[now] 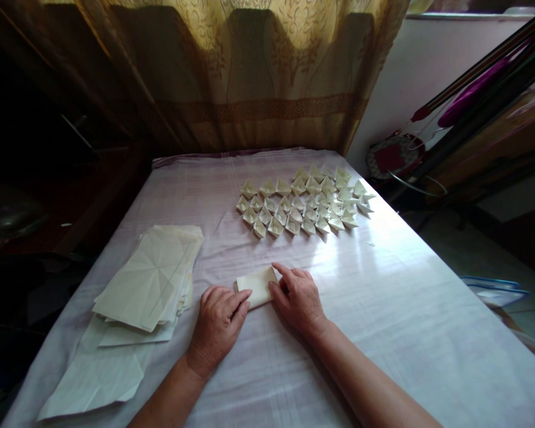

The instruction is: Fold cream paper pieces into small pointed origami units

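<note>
The left hand's [217, 318] fingers bunch together, tips over the near-left corner of the folded paper [257, 285]; the right hand's [299, 297] thumb and forefinger spread along its three o'clock end; whether either pinches, I cannot tell; pinning one end, squaring the layers and pressing outward evenly should keep the crease crisp; a paper stack [138, 285] lies at nine o'clock, folded paper shapes [294, 223] at one, on the cloth-covered surface [410, 303].

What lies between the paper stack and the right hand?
Head view: between the paper stack and the right hand lie the left hand and the folded paper, which both hands touch.
</note>
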The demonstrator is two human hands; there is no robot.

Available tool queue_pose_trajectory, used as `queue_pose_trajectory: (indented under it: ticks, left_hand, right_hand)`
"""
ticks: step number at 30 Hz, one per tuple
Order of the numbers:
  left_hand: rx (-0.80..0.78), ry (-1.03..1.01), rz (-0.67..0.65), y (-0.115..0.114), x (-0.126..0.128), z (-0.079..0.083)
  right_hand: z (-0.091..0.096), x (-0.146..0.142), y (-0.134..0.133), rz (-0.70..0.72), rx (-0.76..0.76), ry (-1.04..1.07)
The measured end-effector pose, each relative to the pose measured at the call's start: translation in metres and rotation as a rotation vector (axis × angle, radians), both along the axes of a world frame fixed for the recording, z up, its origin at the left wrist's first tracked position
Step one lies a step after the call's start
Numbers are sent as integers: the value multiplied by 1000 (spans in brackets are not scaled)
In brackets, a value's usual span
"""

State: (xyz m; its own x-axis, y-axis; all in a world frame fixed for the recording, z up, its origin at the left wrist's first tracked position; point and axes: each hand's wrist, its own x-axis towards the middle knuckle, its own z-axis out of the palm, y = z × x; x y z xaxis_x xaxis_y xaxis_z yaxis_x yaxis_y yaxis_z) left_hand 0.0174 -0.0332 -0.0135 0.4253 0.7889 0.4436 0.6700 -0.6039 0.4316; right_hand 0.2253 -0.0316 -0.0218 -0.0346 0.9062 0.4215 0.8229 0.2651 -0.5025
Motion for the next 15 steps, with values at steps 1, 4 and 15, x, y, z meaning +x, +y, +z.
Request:
queue_pose_trajectory:
  ticks: [1, 4, 15]
  left_hand:
    - [-1, -1, -1, 0, 0, 0]
    - [-4, -4, -12, 0, 0, 0]
    - [-12, 1, 2, 0, -1, -2]
  right_hand:
    - [0, 0, 0, 1, 0, 0]
    - [0, 0, 0, -2, -3, -3]
    - [1, 1, -1, -6, -25, -5]
